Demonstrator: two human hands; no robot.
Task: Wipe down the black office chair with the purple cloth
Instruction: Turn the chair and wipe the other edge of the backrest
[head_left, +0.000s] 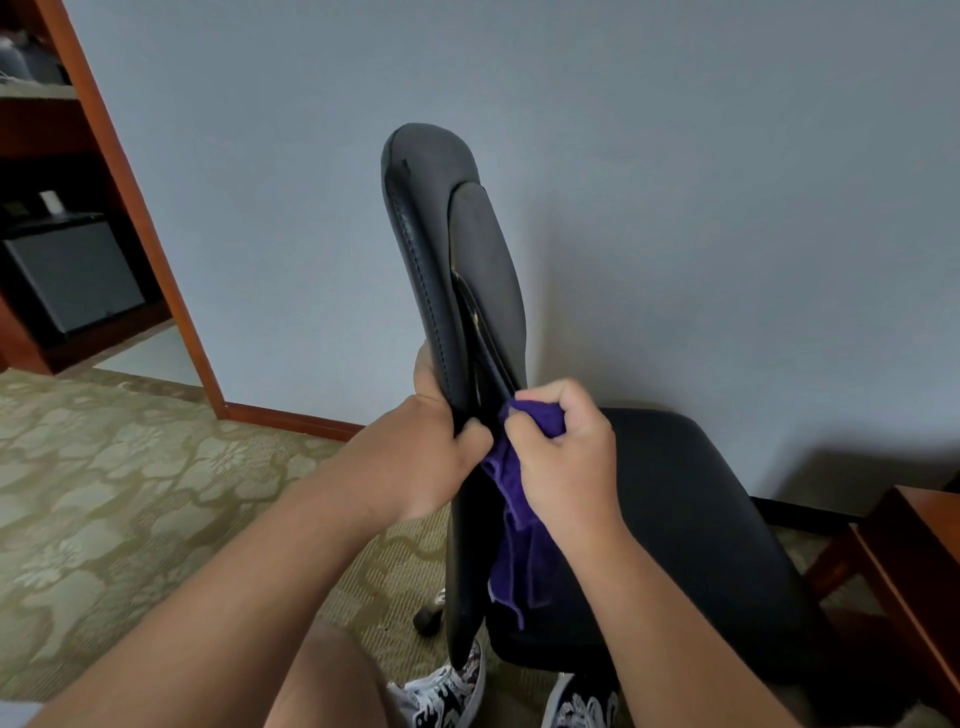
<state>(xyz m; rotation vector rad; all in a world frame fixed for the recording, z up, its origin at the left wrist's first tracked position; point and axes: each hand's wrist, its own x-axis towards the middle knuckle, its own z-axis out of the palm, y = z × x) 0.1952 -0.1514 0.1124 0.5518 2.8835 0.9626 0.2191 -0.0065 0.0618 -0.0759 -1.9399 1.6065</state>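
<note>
Head view: black office chair (452, 249) near grey wall (675, 156). Backrest seen edge-on, upright, stitched seam along rim, matte rear shell. Padded seat (701, 519) right of it. Left hand (415, 457) wrapped round backrest edge. Right hand (566, 462) fisted on purple cloth (519, 551): bunched top pressed against rear support strut, rest hanging limp. Patterned carpet (130, 493) below.

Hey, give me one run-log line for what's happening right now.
step: wiping backrest | left hand: grips its edge | right hand: holds bunched purple cloth against rear support bar
</note>
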